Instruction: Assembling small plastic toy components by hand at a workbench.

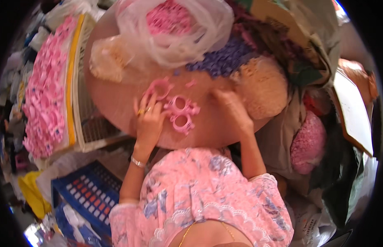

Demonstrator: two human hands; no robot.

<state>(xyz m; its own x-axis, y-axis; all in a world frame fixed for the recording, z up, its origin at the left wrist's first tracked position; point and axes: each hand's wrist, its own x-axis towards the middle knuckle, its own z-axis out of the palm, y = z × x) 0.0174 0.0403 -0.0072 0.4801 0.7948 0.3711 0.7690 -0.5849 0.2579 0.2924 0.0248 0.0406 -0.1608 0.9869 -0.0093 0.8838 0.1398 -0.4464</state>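
My left hand [149, 117] lies over the left side of the round table [113, 99], rings on its fingers. Its fingers are stretched apart, their tips touching or just beside a pink plastic ring-shaped part [160, 89]. To the right of that hand lie more pink ring-shaped parts [182, 112] with knobbed edges, joined or touching one another. My right hand [232, 105] is over the table's right side, close to a bag of small beige pieces [262, 88] and below a heap of small blue-purple pieces [224, 57]. Motion smears its fingers, so their grip cannot be made out.
A clear bag of small pink pieces [168, 18] stands at the table's far side, with a smaller beige bag [109, 59] left of it. Pink parts [49, 90] pile in a crate at left. A blue basket [90, 193] sits lower left; a pink bag [308, 144] at right.
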